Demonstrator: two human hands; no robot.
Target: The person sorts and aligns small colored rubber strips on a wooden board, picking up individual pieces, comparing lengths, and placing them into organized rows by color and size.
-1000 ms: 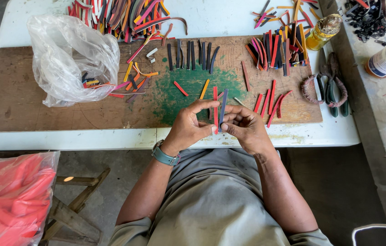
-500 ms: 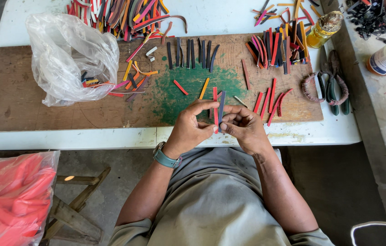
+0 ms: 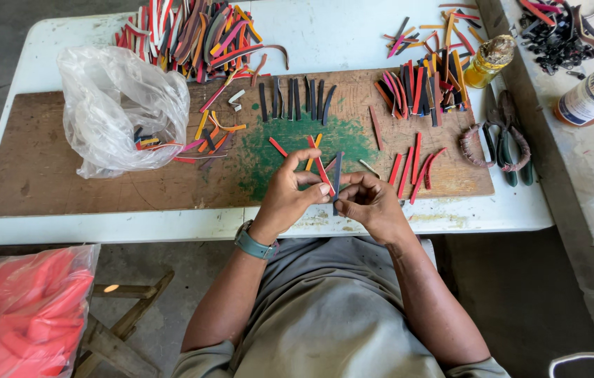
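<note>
1. Holding 2 strips upright over the near edge of the board (image 3: 66, 182), the hands meet at the middle of the view. The left hand (image 3: 290, 192) has its thumb and fingers closed on a red strip (image 3: 319, 164). The right hand (image 3: 370, 203) pinches the foot of a dark strip (image 3: 337, 171).
2. The 2 strips stand just beside each other, the dark one at 3 o'clock of the red one. Whether they touch, I cannot tell. Both tips lean toward 12 o'clock, over the green patch (image 3: 290, 140).
3. The step in hand looks like matching or joining these 2 strips, lower ends together, and it seems midway: neither strip is laid down.
4. A further move would call for a steady pinch at the lower ends and the edges kept level, since the strips look thin and limp and may slip past each other.
5. From the hands:
   - At 12 o'clock lies a row of dark strips (image 3: 295, 98), and beyond it a mixed pile (image 3: 192, 31) on the table (image 3: 353, 42).
   - At 10 o'clock sits a clear bag (image 3: 111, 105) with a few offcuts.
   - At 2 o'clock lie loose red strips (image 3: 412, 164), more sorted strips above them, then pliers (image 3: 510, 136) and a small bottle (image 3: 489, 59).
6. A watch (image 3: 251, 243) sits on the left wrist. A red bag (image 3: 31, 308) lies at 8 o'clock, below the table.
</note>
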